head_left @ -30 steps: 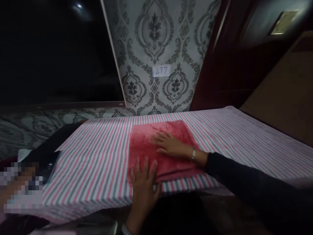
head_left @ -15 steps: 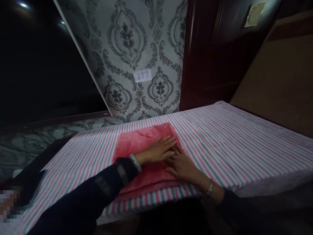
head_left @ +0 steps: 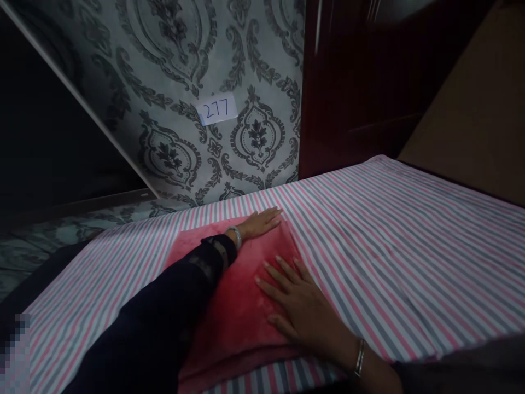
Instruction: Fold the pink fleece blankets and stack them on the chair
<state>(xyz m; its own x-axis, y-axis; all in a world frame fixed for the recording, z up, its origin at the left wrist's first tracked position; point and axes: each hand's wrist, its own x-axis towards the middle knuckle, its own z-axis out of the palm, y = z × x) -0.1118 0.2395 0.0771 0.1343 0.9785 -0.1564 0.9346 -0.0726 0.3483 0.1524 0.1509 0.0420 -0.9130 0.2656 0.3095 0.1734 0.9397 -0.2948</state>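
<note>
A folded, plush red cloth (head_left: 241, 295) lies flat on a striped sheet (head_left: 369, 230) of pink, grey and white. My left hand (head_left: 260, 222) rests palm down near the cloth's far right corner, fingers stretched out. Closer to me, my right hand (head_left: 301, 303) lies on the cloth's right side with its fingers spread. Each wrist wears a bracelet. My left sleeve covers much of the cloth's left part. Neither hand grips anything.
Behind the striped surface stands a patterned wall with a paper label (head_left: 217, 108) reading 277. A dark screen-like panel (head_left: 61, 148) is at the left. A dark red wooden panel (head_left: 348, 93) and a brown board (head_left: 471, 120) stand at the right.
My left hand has slid away from the right hand toward the cloth's far edge. The right hand has come nearer me, fingers spread wider. The view has moved closer.
</note>
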